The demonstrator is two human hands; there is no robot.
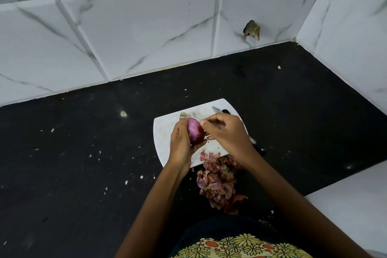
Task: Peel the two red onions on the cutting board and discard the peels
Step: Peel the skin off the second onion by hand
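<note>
Black countertop, speckled with pale crumbs; white marbled tile wall at 12 o'clock.
White cutting board at centre, corner toward 12 o'clock.
Pile of red peels at 6 o'clock of board, overlapping board's near edge.
Left hand curled round red onion, held above board, partly peeled.
Right hand at 3 o'clock of onion, fingertips pinching peel at onion's top.
Knife on board at 1 o'clock, mostly hidden behind right hand.
Second onion: cannot tell.
</note>
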